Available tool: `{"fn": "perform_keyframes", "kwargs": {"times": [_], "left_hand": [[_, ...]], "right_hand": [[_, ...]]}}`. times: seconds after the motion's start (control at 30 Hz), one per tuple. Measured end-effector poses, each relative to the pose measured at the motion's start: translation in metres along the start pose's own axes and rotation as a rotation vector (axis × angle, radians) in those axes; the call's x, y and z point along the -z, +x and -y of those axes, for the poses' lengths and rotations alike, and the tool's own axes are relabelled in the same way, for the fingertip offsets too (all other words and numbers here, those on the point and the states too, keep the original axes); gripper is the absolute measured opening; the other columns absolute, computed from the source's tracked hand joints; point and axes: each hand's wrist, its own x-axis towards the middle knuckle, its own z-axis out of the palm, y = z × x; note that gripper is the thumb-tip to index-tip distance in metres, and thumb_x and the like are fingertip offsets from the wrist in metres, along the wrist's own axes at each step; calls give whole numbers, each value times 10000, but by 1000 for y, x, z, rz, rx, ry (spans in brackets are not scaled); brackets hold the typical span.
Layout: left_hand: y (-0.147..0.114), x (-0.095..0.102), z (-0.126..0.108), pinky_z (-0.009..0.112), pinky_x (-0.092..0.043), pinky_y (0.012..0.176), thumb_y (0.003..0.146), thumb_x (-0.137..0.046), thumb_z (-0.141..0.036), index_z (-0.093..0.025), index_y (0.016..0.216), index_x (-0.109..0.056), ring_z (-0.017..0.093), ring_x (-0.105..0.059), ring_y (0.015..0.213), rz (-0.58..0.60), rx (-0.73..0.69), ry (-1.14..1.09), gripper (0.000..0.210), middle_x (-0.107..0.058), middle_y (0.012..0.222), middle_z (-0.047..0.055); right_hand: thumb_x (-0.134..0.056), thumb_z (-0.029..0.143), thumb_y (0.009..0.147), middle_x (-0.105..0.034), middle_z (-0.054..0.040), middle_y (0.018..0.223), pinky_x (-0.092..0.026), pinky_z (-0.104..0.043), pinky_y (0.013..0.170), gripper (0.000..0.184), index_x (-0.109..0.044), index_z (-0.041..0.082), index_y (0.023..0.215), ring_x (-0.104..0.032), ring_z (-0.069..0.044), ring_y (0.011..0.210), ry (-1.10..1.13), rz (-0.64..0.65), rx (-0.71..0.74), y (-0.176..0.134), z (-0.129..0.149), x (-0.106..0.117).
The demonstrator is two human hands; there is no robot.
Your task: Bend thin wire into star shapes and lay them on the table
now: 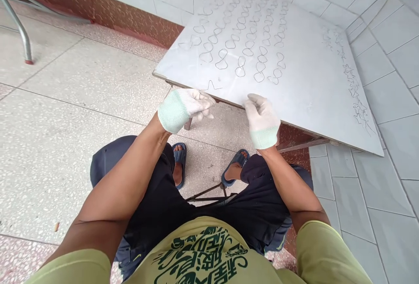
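My left hand (pixel 195 104), in a white glove with a mint cuff, is closed in a pinch near the table's front edge. Just above its fingers rises a thin wire bent into part of a star (pixel 211 85), which it appears to grip. My right hand (pixel 262 116), gloved the same way, is at the same edge further right, thumb and fingers drawn together. Whatever its fingertips hold, if anything, is too fine to make out. On the white table (pixel 306 70) lie rows of figure-eight wire shapes (pixel 240 66) and, along the right side, a line of star-shaped wires (pixel 352 85).
Tiled walls (pixel 393 53) border the table at the back and right. A metal-legged chair (pixel 22 35) stands at the far left on the speckled floor (pixel 81 96). My knees and sandals (pixel 180 162) are below the table's front edge.
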Motion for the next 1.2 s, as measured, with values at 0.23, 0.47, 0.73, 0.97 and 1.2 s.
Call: {"fn": "perform_keyframes", "kwargs": {"times": [0.23, 0.47, 0.73, 0.97, 1.2], "left_hand": [[-5, -14, -9, 348, -669, 872, 830, -815, -576, -239, 554, -651, 161, -667, 570, 12, -174, -81, 466, -580, 475, 10], [-10, -28, -4, 274, -521, 542, 790, -886, -579, -227, 689, -685, 150, -605, 507, 9, -73, -11, 417, -662, 530, 21], [-14, -38, 9, 261, -409, 465, 889, -830, -611, -215, 746, -716, 124, -510, 435, -71, -40, 93, 435, -666, 525, 15], [-16, -43, 5, 268, -402, 477, 817, -882, -603, -218, 694, -705, 142, -537, 478, -72, 12, 102, 441, -678, 525, 48], [-17, -47, 7, 271, -403, 460, 819, -907, -565, -205, 798, -778, 152, -571, 469, -84, 28, 97, 383, -706, 558, 39]], "right_hand": [[-684, 617, 1040, -818, -7, 798, -611, -385, 901, 449, -766, 276, 760, -793, -232, 850, 112, 221, -271, -16, 11, -13], [-715, 507, 1054, -828, -3, 794, -591, -304, 753, 354, -758, 254, 811, -761, -166, 714, 318, 300, -407, -5, 20, -29], [-655, 399, 1098, -759, 23, 725, -564, -295, 744, 356, -691, 258, 774, -739, -161, 700, 230, 293, -404, 1, 14, -32], [-627, 396, 1128, -694, 12, 755, -499, -353, 862, 423, -545, 280, 730, -680, -202, 800, -237, 262, -154, 2, 7, -30], [-648, 378, 1143, -738, -61, 849, -520, -388, 854, 331, -657, 275, 829, -711, -267, 861, -483, 340, -13, 2, 8, -31]]}}
